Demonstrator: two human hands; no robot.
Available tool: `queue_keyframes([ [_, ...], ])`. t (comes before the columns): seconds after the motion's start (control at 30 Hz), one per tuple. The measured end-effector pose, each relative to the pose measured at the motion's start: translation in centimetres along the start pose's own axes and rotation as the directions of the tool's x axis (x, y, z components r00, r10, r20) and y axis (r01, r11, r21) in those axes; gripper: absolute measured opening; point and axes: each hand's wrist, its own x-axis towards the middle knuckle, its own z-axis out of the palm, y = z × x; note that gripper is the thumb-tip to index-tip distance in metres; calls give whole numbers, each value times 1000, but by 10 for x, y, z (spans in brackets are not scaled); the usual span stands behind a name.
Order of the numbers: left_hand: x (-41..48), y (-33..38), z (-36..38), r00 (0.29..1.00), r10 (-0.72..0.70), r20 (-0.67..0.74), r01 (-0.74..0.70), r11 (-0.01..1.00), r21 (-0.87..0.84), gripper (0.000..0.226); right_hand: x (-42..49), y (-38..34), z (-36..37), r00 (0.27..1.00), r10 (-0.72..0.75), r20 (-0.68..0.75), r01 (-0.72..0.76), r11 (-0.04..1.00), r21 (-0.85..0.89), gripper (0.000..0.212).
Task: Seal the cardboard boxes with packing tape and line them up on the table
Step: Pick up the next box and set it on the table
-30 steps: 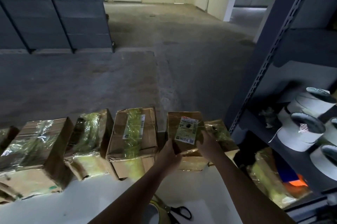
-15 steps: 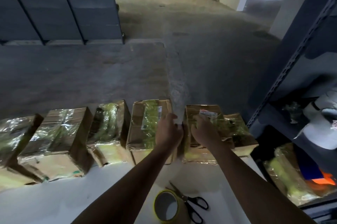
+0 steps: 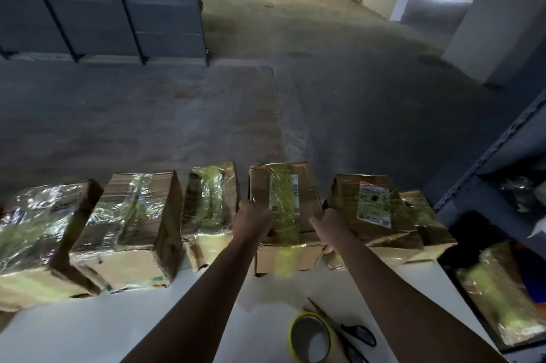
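Left of the left hand [image 3: 254, 218], three tape-wrapped brown cardboard boxes [image 3: 133, 215] on the white table [image 3: 88, 333]. Between the hands, on the table's far side — a taped brown cardboard box with a white label [image 3: 285, 203], grasped at its left edge by the left hand, at its right side by the right hand [image 3: 326, 229]. Right of that hand, two more taped brown boxes [image 3: 372, 209]; nearer than it, a yellow roll of packing tape [image 3: 310, 339] beside black-handled scissors [image 3: 351, 336].
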Motion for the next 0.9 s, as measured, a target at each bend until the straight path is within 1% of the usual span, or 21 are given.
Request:
queue_keyframes([
  [0.07,-3,6,-7,999,-43,19,45,991,-127,13,-4,0,-4,999,-10,-34,10,1000,-17,24],
  [0.1,-1,4,-10,997,-75,14,77,981,-179,12,-7,0,-7,999,-18,-50,17,1000,-24,23],
  [0.17,7,0,-11,993,-113,17,114,970,-216,25,-15,-1,-11,997,-30,-74,28,999,-29,23],
  [0.23,9,1,-13,993,-99,69,111,973,-204,29,-23,-1,-15,994,-45,-103,42,999,-30,20],
  [0.27,8,2,-15,993,-78,91,95,975,-201,30,-27,0,-17,990,-56,-127,53,998,-27,20],
  [0.33,6,6,-17,996,-3,94,20,982,-188,43,-36,1,-20,979,-82,-189,79,997,-26,23],
  [0.4,-3,12,-19,996,87,22,-82,980,-182,54,-45,2,-24,966,-97,-241,95,995,-21,27],
  [0.47,-15,17,-22,992,123,-16,-122,950,-288,62,-56,-1,-28,950,-118,-288,127,992,12,29],
  [0.5,-21,19,-23,992,128,-9,-124,932,-339,62,-62,-2,-31,941,-117,-318,142,988,59,28],
  [0.53,-28,21,-24,989,145,-7,-138,926,-351,58,-69,-5,-35,932,-102,-346,155,979,129,27],
  [0.6,-41,24,-27,983,181,-5,-172,921,-351,52,-80,-10,-45,919,-84,-385,197,944,265,33],
  [0.7,-63,26,-32,971,236,-49,-237,899,-369,52,-94,-14,-59,919,-77,-386,219,915,339,40],
  [0.77,-84,27,-35,956,284,-78,-293,891,-347,61,-103,-11,-63,920,-85,-382,221,918,329,51],
  [0.87,-119,28,-37,930,361,-74,-365,874,-321,73,-122,-3,-65,922,-117,-368,226,936,270,92],
  [0.9,-128,28,-38,920,386,-72,-388,868,-309,75,-128,2,-65,923,-144,-356,246,933,261,98],
])
